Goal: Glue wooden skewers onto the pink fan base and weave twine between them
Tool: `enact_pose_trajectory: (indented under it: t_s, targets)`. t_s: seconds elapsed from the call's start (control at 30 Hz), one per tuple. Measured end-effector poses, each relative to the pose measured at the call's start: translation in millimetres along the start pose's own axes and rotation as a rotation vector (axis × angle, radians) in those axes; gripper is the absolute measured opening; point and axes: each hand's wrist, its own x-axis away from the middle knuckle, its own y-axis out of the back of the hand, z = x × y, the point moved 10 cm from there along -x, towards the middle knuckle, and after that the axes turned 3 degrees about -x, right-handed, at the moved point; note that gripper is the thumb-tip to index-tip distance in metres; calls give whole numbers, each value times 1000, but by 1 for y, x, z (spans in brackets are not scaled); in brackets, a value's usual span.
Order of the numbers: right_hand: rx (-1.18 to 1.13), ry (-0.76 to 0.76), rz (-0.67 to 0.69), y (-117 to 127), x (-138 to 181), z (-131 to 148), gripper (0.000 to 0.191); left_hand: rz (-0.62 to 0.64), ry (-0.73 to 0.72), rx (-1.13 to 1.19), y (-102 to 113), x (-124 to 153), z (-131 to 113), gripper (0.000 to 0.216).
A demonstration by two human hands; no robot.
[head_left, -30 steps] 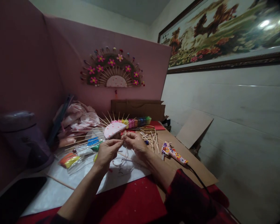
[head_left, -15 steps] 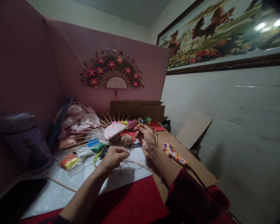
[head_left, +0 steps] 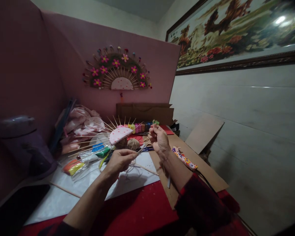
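My left hand (head_left: 119,162) is closed in a pinch on one end of a thin strand of twine, held low over the white sheet (head_left: 64,193). My right hand (head_left: 158,138) is raised as a fist to the right and grips the strand's other end. The strand runs taut between them. Just behind sits a ball of twine (head_left: 133,143). Beside it lies a fan (head_left: 122,133): a pink dotted half-disc with wooden skewers radiating from it.
A finished flower fan (head_left: 118,72) hangs on the pink partition. Coloured clay pots (head_left: 139,127), loose skewers, packets (head_left: 73,167), a flowered glue gun (head_left: 184,159) on cardboard, a brown box (head_left: 144,113) and pink cloth (head_left: 81,123) crowd the table. A dark jar (head_left: 22,144) stands left.
My hands were together low over the sheet; my right hand has risen up and to the right, drawing the strand out. My left hand stayed low. The twine ball came into sight.
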Motion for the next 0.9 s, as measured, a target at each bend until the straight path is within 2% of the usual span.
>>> enact_pose_trajectory:
  t_s: [0.13,0.27,0.37,0.5,0.67,0.77,0.9]
  targets:
    - [9,12,-19,3,-3,4,19,6,-22,15,0,-1,1,35]
    - [34,18,7,1,-4,5,24,15,5,-86,0,-1,3,31]
    - [159,-88,124,-11,3,-9,28,-56,-32,-146,7,0,-4,35]
    - [379,-270,358,-33,26,-43,32,-221,-224,-43,27,4,-26,42]
    - [565,-289,523,-49,49,-68,37,-235,-311,69,34,7,-36,37]
    - [614,-301,538,-51,54,-75,39,-258,-315,81,37,7,-35,32]
    - [494,-367,480,-47,54,-79,38,-294,-323,146,42,6,-32,30]
